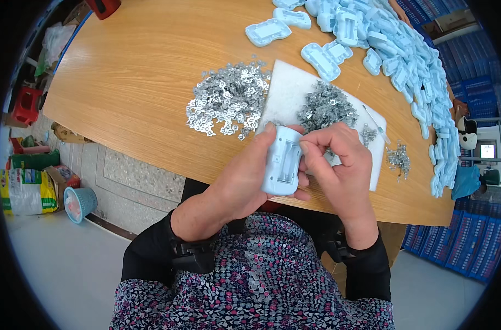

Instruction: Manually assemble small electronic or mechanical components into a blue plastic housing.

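A light blue plastic battery housing (284,163) is held near the table's front edge, its long open compartment facing up. My left hand (240,177) wraps round it from the left, thumb along its upper left side and fingertips showing past its right edge. At the housing's upper right edge, my right hand (341,157) pinches thumb and forefinger together. Whatever is between those fingertips is hidden or too small to name. Just beyond lie a heap of flat silvery metal plates (228,99) and a pile of small grey metal pieces (327,105) on a white foam sheet (286,82).
Many light blue housings (393,52) are heaped along the table's right and far side. A thin pen-like tool (374,122) lies on the foam's right side, near a small pile of metal bits (398,159). A blue basket (80,204) stands on the floor at left.
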Demonstrator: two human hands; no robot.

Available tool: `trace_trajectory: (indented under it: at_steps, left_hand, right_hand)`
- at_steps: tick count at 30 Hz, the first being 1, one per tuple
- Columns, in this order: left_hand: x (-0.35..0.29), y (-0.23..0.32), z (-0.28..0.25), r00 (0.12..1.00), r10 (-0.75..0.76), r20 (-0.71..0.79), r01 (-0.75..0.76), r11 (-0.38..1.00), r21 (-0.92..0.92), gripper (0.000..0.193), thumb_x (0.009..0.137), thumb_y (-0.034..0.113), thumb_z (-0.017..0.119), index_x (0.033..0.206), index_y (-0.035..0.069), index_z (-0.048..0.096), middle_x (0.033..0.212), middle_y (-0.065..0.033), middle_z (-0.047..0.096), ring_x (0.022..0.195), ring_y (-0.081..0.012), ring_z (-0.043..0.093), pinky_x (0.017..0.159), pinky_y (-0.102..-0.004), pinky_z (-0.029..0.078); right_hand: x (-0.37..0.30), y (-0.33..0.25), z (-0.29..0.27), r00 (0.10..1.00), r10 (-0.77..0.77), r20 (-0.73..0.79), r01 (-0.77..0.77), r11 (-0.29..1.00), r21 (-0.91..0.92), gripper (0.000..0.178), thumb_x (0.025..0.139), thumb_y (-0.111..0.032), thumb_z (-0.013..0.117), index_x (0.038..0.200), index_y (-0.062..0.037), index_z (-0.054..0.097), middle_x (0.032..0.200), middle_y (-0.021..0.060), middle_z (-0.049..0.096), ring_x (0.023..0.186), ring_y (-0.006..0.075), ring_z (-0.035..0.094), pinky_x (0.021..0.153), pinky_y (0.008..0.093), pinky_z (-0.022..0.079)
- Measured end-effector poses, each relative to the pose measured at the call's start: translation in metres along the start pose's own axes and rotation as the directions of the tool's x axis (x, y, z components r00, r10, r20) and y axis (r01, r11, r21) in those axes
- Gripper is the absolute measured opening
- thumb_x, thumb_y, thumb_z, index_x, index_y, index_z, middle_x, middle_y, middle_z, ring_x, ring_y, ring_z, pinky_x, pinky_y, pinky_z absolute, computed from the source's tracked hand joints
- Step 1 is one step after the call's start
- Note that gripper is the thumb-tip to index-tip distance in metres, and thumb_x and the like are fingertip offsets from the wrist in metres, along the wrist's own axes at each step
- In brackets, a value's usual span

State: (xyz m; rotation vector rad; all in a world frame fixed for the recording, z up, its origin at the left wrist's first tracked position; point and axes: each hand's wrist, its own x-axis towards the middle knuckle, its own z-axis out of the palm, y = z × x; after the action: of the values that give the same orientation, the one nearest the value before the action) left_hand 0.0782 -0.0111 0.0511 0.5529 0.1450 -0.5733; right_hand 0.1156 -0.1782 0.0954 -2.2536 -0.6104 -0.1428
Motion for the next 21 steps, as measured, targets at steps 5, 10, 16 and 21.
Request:
trace_trajectory:
  at_steps: [5,10,16,21]
  left_hand:
    - [0.001,-0.001,-0.006,0.999,-0.010,0.032,0.011,0.999,-0.043,0.061,0.108,0.050,0.017,0.135,0.005,0.047,0.110,-0.0125,0.066,0.098,-0.0229,0.069,0.082,-0.0485,0.060]
    - [0.000,0.000,0.006,0.999,0.002,-0.043,-0.002,1.000,-0.008,0.057,0.108,0.048,0.021,0.137,0.005,0.046,0.118,-0.0121,0.063,0.103,-0.0238,0.068,0.083,-0.0488,0.060]
    - [0.004,-0.003,0.011,0.994,-0.001,-0.111,-0.005,0.999,-0.052,0.051,0.109,0.047,0.025,0.137,0.008,0.041,0.110,-0.0094,0.062,0.093,-0.0218,0.068,0.078,-0.0435,0.061]
    - [0.005,-0.002,0.003,0.999,-0.027,-0.032,0.025,0.998,-0.053,0.051,0.109,0.047,0.024,0.138,0.008,0.041,0.108,-0.0108,0.063,0.091,-0.0229,0.068,0.077,-0.0425,0.062]
  right_hand:
    - [-0.001,0.002,-0.003,0.999,-0.019,0.026,0.021,0.997,-0.069,0.007,0.079,-0.010,0.075,0.081,-0.0105,0.068,0.071,0.0024,0.061,0.073,0.0240,0.059,0.075,0.0358,0.041]
    - [-0.004,0.000,0.000,0.989,-0.148,0.013,0.146,0.953,-0.267,0.010,0.077,-0.009,0.075,0.084,-0.0091,0.068,0.076,0.0025,0.061,0.076,0.0246,0.058,0.075,0.0373,0.040]
    - [-0.013,-0.011,0.002,0.974,-0.226,0.022,0.216,0.890,-0.402,0.016,0.075,-0.007,0.076,0.090,-0.0085,0.069,0.079,0.0021,0.060,0.080,0.0240,0.058,0.075,0.0383,0.039]
    - [-0.016,-0.007,-0.014,0.972,-0.222,0.078,0.235,0.901,-0.365,0.030,0.071,-0.005,0.075,0.100,-0.0097,0.071,0.086,0.0038,0.061,0.081,0.0244,0.058,0.075,0.0375,0.040]
